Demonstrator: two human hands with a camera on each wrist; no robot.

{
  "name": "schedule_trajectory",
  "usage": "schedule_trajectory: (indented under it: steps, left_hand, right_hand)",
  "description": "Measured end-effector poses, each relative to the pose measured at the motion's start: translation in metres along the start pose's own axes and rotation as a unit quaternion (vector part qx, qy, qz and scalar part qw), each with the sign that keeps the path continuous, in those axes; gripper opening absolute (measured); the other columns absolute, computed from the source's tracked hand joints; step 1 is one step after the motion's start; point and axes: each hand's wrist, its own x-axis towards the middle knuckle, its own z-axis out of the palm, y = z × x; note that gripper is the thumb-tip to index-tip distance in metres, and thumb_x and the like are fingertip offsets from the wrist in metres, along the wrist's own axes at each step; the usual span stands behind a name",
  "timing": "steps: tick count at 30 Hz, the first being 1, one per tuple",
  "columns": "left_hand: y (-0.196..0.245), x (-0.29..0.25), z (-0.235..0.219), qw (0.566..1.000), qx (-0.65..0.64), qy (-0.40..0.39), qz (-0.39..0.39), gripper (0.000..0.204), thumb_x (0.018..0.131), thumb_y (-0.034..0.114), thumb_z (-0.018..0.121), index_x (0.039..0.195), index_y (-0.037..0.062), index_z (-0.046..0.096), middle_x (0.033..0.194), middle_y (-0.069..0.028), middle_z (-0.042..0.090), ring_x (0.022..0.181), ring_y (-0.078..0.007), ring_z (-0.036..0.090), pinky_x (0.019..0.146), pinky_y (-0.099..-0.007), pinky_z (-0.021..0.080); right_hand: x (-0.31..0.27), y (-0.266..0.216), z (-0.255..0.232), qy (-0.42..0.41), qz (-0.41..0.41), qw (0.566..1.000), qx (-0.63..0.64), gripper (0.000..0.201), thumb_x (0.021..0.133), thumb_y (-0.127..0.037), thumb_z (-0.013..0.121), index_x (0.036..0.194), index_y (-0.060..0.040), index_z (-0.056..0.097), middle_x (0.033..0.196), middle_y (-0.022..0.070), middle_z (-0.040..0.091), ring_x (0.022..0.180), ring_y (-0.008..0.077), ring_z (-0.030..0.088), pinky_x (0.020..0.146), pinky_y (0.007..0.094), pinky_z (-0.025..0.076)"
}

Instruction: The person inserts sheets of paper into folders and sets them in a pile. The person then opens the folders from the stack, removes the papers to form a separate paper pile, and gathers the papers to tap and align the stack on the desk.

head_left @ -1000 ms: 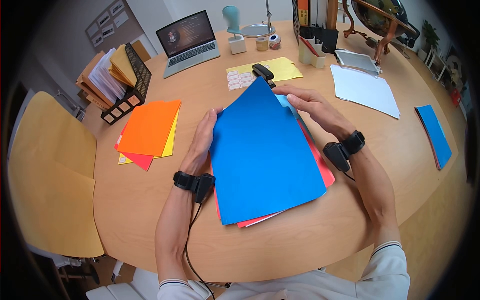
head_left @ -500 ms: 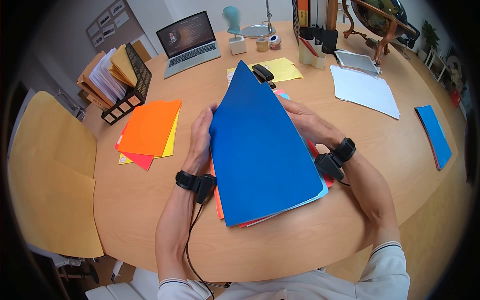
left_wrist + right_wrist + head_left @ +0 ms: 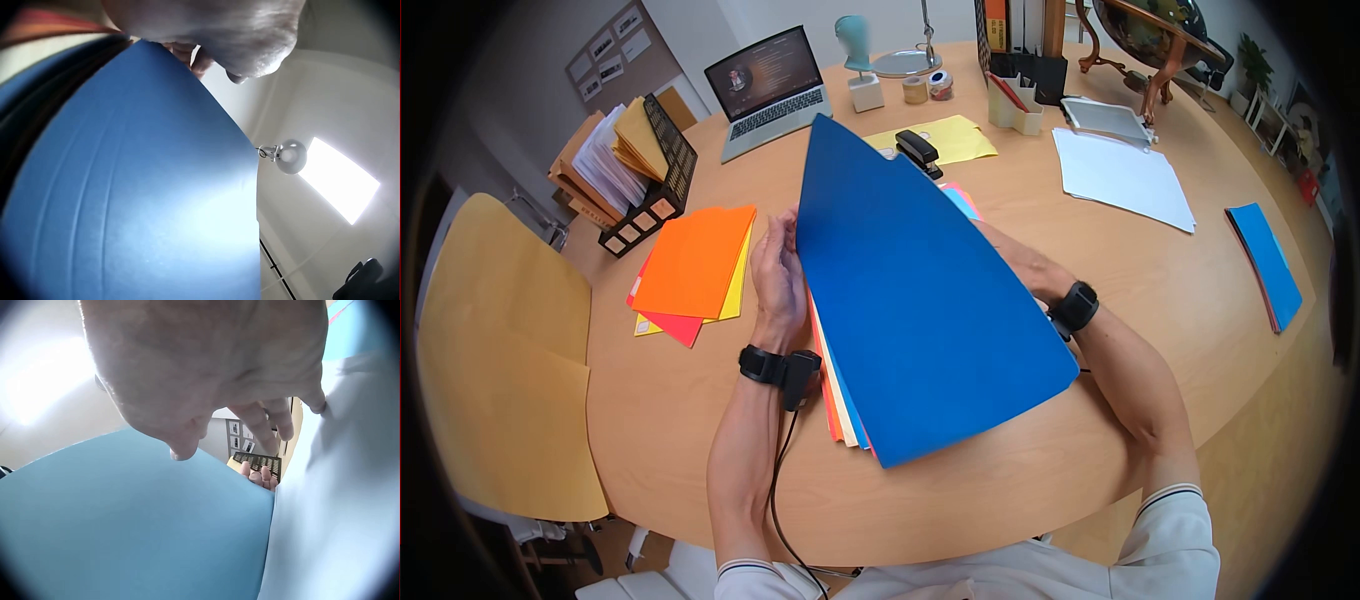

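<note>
A large blue folder lies slanted over a stack of coloured folders, whose orange, cream and blue edges show on the left. My left hand is at the stack's left edge, fingers extended upward along it; its palm overlaps the blue corner in the left wrist view. My right hand reaches in beneath the raised blue cover, which hides its fingers from the head camera. In the right wrist view, that hand's fingers spread between the light-blue inside and a white surface, one fingertip at the latter.
Orange, red and yellow folders lie to the left. A stapler sits on yellow sheets behind the stack. White paper and a narrow blue stack are on the right. A laptop stands at the back.
The right hand has gone from beside the stack to under the blue cover. The blue folder has lifted and its top corner swung left, while the left edges beneath now show more.
</note>
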Motion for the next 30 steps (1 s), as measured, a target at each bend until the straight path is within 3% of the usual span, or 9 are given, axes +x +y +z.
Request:
schedule_trajectory:
  steps: [4,7,9,11,12,13,19,21,30]
  left_hand:
    - [0.007,-0.005,0.011,0.999,-0.025,0.003,-0.023,0.037,0.11,0.035,0.045,0.105,0.0039,0.063,0.101,-0.0029,0.064,0.099,-0.0139,0.056,0.095,-0.0306,0.044]
    - [-0.002,0.0,-0.009,0.999,-0.025,-0.022,-0.002,0.034,0.11,0.031,0.047,0.116,0.0017,0.063,0.108,-0.0042,0.067,0.099,-0.0106,0.059,0.091,-0.0303,0.049]
    - [-0.002,-0.002,-0.004,0.996,-0.094,-0.002,-0.004,0.027,0.108,0.029,0.051,0.107,0.0041,0.062,0.101,-0.0031,0.064,0.094,-0.012,0.057,0.09,-0.0301,0.048]
    - [-0.043,0.028,-0.064,0.978,-0.144,-0.149,0.031,0.024,0.106,0.03,0.055,0.097,0.0088,0.061,0.097,-0.0032,0.061,0.09,-0.0135,0.056,0.088,-0.0291,0.047]
    - [-0.064,0.032,-0.073,0.966,-0.23,-0.116,0.026,0.024,0.104,0.032,0.057,0.09,0.013,0.059,0.093,-0.0035,0.059,0.092,-0.015,0.056,0.089,-0.0283,0.046]
    - [-0.07,0.042,-0.093,0.955,-0.229,-0.188,-0.026,0.03,0.105,0.04,0.052,0.092,0.0153,0.061,0.099,-0.0072,0.064,0.104,-0.0206,0.058,0.102,-0.0352,0.043]
    - [-0.069,0.023,-0.099,0.954,-0.233,-0.186,-0.017,0.03,0.105,0.04,0.052,0.091,0.0152,0.061,0.099,-0.0075,0.065,0.105,-0.021,0.058,0.102,-0.0347,0.043]
    - [-0.071,0.01,-0.103,0.954,-0.235,-0.184,-0.014,0.03,0.105,0.04,0.052,0.091,0.0152,0.061,0.099,-0.0076,0.065,0.105,-0.0211,0.058,0.103,-0.0345,0.043]
    - [-0.074,-0.038,-0.123,0.952,-0.248,-0.178,-0.003,0.03,0.105,0.039,0.052,0.091,0.0151,0.061,0.099,-0.008,0.065,0.108,-0.0218,0.057,0.103,-0.0337,0.044]
  right_hand:
    - [0.011,0.016,0.003,-0.003,-0.046,0.998,0.036,0.074,0.103,-0.055,0.049,0.163,-0.0205,0.023,0.15,0.0167,0.049,0.138,0.0289,0.047,0.115,0.0431,0.037]
    - [0.009,0.011,0.003,-0.002,-0.034,0.999,0.022,0.076,0.1,-0.061,0.049,0.162,-0.023,0.027,0.15,0.0194,0.049,0.137,0.03,0.048,0.116,0.0455,0.035]
    - [0.009,0.013,0.0,-0.004,-0.028,1.0,0.012,0.075,0.101,-0.06,0.049,0.162,-0.022,0.027,0.15,0.0206,0.048,0.137,0.0301,0.048,0.116,0.0469,0.035]
    - [0.007,0.012,-0.003,0.006,-0.025,1.0,0.0,0.073,0.102,-0.057,0.048,0.162,-0.0207,0.029,0.15,0.0223,0.048,0.137,0.0305,0.048,0.116,0.0471,0.036]
    - [0.008,0.014,-0.005,0.006,-0.025,1.0,0.001,0.073,0.102,-0.057,0.048,0.162,-0.0207,0.029,0.15,0.0223,0.048,0.137,0.0305,0.048,0.116,0.0471,0.036]
    - [0.008,0.02,-0.007,0.02,-0.007,0.999,0.032,0.072,0.103,-0.053,0.049,0.161,-0.0168,0.029,0.149,0.0225,0.049,0.136,0.0299,0.05,0.114,0.0452,0.039]
    - [0.01,0.05,-0.024,0.098,0.04,0.981,0.165,0.063,0.104,-0.032,0.06,0.154,-0.0019,0.038,0.139,0.0185,0.055,0.13,0.0251,0.055,0.105,0.0331,0.05]
    - [0.012,0.056,-0.03,0.201,0.021,0.979,0.024,0.058,0.097,-0.027,0.068,0.141,0.0082,0.053,0.117,0.0177,0.065,0.114,0.0229,0.064,0.095,0.0328,0.053]
    - [0.008,0.06,-0.036,0.321,-0.032,0.91,-0.261,0.052,0.082,-0.028,0.079,0.115,0.0095,0.067,0.107,0.0198,0.067,0.096,0.0268,0.065,0.083,0.0358,0.052]
